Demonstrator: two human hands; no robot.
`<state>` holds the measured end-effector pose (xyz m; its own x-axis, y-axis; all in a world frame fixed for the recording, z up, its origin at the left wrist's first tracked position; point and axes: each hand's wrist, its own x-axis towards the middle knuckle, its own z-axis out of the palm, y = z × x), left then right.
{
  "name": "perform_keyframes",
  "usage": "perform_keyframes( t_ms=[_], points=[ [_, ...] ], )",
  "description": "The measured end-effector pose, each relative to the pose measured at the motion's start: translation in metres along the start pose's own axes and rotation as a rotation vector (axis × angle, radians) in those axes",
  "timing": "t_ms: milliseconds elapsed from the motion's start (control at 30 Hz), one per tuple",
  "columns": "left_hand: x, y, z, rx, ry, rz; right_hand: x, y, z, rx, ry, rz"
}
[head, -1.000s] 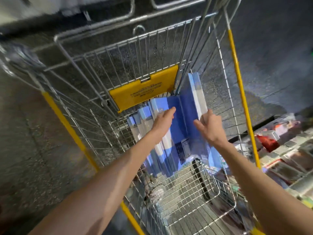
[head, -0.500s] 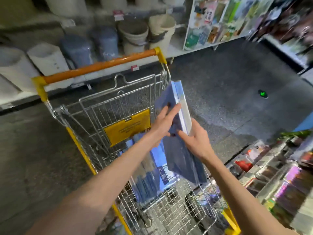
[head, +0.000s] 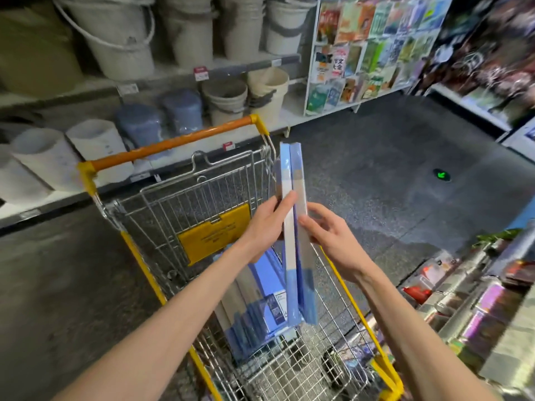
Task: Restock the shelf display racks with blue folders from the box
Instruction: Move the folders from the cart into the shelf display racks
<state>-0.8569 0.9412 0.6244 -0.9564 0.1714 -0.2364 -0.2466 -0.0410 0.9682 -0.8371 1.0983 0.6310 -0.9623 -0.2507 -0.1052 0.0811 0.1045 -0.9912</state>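
Over the shopping cart (head: 173,146), the fingers of the left hand (head: 266,227) and right hand (head: 333,241) pinch the blue folders (head: 299,285) edge-on (long axis pointing away).

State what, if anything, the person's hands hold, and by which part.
The blue folders, upright and edge-on. The left hand and the right hand grip them from opposite sides, around the middle of their length.

The light is dim, with a bright shine on the floor (head: 376,215). The edges look bent and blurry.
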Motion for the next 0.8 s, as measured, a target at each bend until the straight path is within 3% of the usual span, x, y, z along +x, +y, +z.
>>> perform_keyframes(
  t_ms=[400, 800],
  points=[
    [0.031, -0.053, -0.020, 0.056, -0.051, -0.176, 0.018, 0.049, 0.016, -0.091, 0.050, 0.176],
    [0.060, -0.094, -0.034, -0.050, -0.169, -0.337, 0.032, 0.074, 0.021, -0.020, 0.109, 0.352]
  ],
)
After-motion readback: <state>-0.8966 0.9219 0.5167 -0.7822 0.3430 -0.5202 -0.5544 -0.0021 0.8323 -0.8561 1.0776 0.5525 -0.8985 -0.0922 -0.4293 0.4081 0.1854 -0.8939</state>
